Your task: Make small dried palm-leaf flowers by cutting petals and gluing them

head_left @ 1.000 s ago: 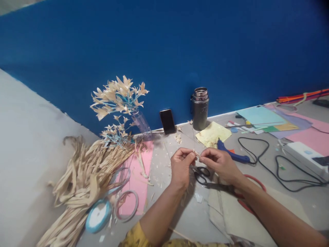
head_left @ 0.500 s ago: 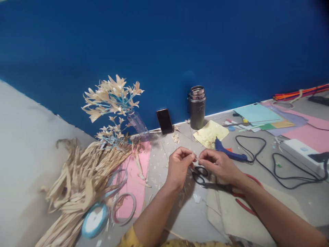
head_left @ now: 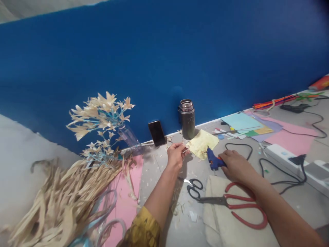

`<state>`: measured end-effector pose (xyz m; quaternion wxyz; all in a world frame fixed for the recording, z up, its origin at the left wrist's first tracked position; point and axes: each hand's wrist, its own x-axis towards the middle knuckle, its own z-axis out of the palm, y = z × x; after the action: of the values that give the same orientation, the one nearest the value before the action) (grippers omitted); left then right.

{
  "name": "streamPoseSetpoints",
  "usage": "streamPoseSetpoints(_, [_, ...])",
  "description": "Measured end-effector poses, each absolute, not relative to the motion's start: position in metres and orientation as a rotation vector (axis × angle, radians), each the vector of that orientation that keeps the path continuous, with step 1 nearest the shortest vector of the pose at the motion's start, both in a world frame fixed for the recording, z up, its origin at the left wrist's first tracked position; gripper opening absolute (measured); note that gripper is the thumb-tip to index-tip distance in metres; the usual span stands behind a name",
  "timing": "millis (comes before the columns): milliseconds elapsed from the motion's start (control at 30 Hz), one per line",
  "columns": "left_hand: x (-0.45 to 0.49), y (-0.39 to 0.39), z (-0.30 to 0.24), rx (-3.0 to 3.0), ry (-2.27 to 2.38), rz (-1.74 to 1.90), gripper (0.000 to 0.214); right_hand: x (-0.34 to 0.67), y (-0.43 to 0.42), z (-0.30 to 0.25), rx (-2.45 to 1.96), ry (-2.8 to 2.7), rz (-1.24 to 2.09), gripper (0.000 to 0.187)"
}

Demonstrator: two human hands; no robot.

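My right hand [head_left: 235, 165] is closed around the handle of a blue glue gun [head_left: 214, 160], its nozzle pointing up and left beside a crumpled yellow paper [head_left: 203, 143]. My left hand [head_left: 177, 155] is in a pinch near the paper's left edge, on a small pale piece [head_left: 187, 147] whose kind I cannot make out. Below the hands lie black-handled scissors [head_left: 194, 189] and large red-handled scissors [head_left: 246, 206], the red pair resting partly on a folded cream cloth [head_left: 218, 226].
Pale flowers on blue stems [head_left: 102, 113] lean at the left, above dried husks [head_left: 51, 195] and pink paper [head_left: 120, 202]. A phone [head_left: 157, 133] and an open flask [head_left: 187, 120] stand by the blue wall. Black cable [head_left: 282, 181] and a power strip [head_left: 280, 154] lie right.
My right hand has left the left hand's side and taken hold of the glue gun, which now stands more upright. My left hand has moved up toward the yellow paper. The view has shifted right.
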<state>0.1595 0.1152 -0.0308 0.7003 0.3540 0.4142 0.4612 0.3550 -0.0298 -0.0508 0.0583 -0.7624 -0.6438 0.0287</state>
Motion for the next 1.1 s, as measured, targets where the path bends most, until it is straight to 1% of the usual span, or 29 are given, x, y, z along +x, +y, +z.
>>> streamPoseSetpoints(100, [0.176, 0.129, -0.046, 0.811, 0.957, 1.032, 0.033, 0.354, -0.028, -0.055, -2.276, -1.948, 0.101, 0.033])
streamPoseSetpoints(300, [0.183, 0.137, -0.067, 0.853, 1.033, 1.017, 0.029, 0.362, -0.027, -0.051, -2.186, -1.921, 0.166, 0.026])
streamPoseSetpoints(433, [0.179, 0.139, -0.069, 0.860, 1.020, 1.019, 0.024, 0.362, -0.029, -0.043, -2.148, -1.829, 0.377, 0.021])
streamPoseSetpoints(567, [0.178, 0.140, -0.069, 0.841, 0.983, 1.022, 0.022, 0.364, -0.030, -0.036, -2.095, -1.665, 0.529, 0.025])
streamPoseSetpoints(633, [0.179, 0.139, -0.069, 0.826, 0.977, 1.020, 0.022, 0.368, -0.030, -0.034, -2.070, -1.571, 0.522, 0.026])
streamPoseSetpoints(733, [0.179, 0.136, -0.067, 0.792, 0.966, 1.002, 0.023, 0.372, -0.030, -0.033, -1.996, -1.399, 0.500, 0.038])
streamPoseSetpoints(800, [0.180, 0.134, -0.064, 0.759, 0.942, 0.972, 0.022, 0.372, -0.030, -0.033, -1.881, -1.302, 0.532, 0.043])
streamPoseSetpoints(900, [0.181, 0.128, -0.058, 0.711, 0.884, 0.910, 0.023, 0.365, -0.029, -0.034, -1.760, -1.266, 0.546, 0.042])
streamPoseSetpoints(1100, [0.183, 0.117, -0.051, 0.659, 0.825, 0.880, 0.021, 0.355, -0.026, -0.047, -1.764, -1.410, 0.472, 0.034])
